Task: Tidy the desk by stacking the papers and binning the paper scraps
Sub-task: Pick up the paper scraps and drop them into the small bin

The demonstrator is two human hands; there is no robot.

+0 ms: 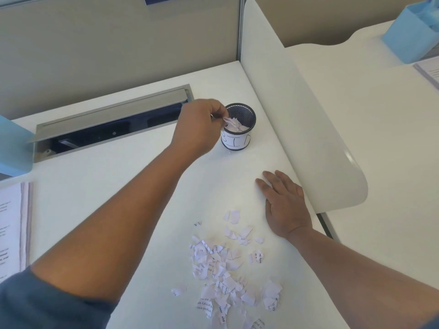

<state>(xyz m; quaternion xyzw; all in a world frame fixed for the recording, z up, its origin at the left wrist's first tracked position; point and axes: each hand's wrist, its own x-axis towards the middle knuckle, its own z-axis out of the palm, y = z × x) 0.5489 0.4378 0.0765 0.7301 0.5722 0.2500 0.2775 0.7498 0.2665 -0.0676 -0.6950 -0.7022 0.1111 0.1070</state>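
The left hand (199, 124) pinches scraps (228, 120) over the mesh cup (238, 127), which holds more. The right hand (282, 203) lies flat, released, on the tabletop (142, 186) beside the scrap pile (225, 271).

White desk (118, 186) bears mesh bin (238, 129), torn paper scraps (225, 276), stacked papers (11, 229)

A white desk (118, 176) with a grey cable hatch (111, 119) meets beige partition walls (107, 48) and a white divider (297, 129).
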